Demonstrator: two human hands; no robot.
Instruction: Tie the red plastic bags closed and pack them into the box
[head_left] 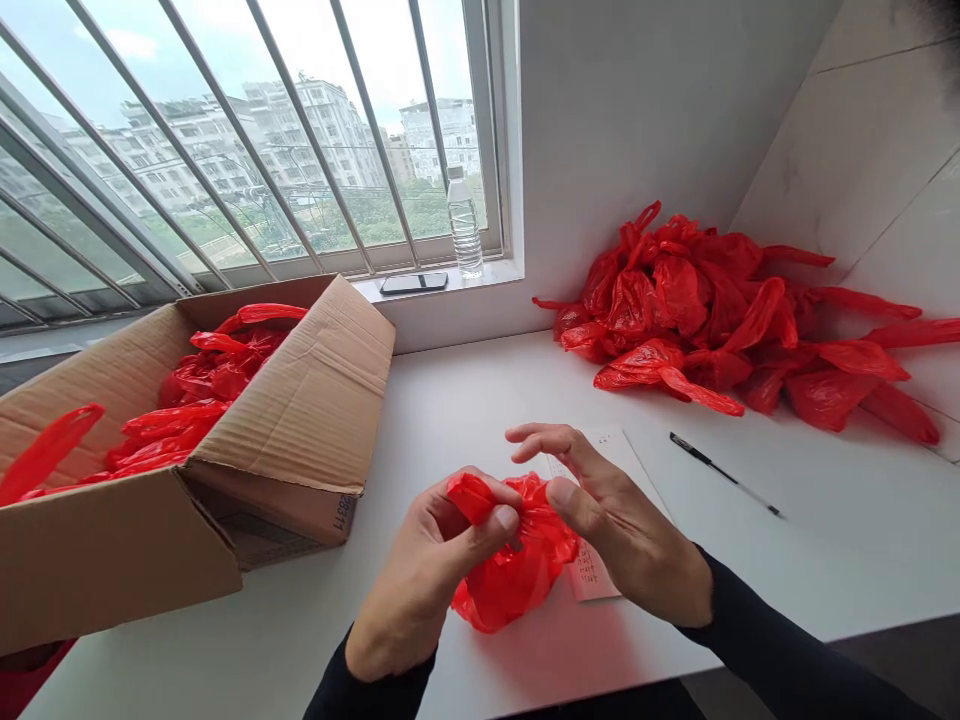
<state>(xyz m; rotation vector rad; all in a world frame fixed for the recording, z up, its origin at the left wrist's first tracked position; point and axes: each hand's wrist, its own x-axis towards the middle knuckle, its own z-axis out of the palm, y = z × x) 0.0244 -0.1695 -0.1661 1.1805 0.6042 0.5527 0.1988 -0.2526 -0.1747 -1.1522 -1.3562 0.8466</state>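
Bag (510, 595), thin red plastic, is resting at the near part of the white surface (472, 390), its crumpled body lying below the two hands and, in this view, overlapping a sheet of paper (596, 585). Left hand (424, 570) is pinching the gathered upper end between thumb and forefinger. Right hand (622, 520) is hovering at the other side of that end, fingers spread and grasping nothing visible; whether its thumb is touching the film, cannot tell. Handling (judgement): film is looking light, limp and somewhat slippery, probably tearing if one spot is pulled hard; contents, if any, are not showing. Best hold is likely being the bunched neck, where layers are doubling up; the loose lower body would probably be folding away from the fingers. More red bags are lying in a heap (679, 290) by the wall and inside the cardboard box (300, 390) at left. Writing: box is carrying a sideways printed number near its lower corner, seemingly reading 28311, perhaps incomplete. Paper is bearing lines of small dark marks, too small to read. Pen (721, 472), lying beyond the right hand, is showing no legible lettering. Bottle (465, 225) and phone (414, 283) on the window sill (499, 270) are showing no readable brand.
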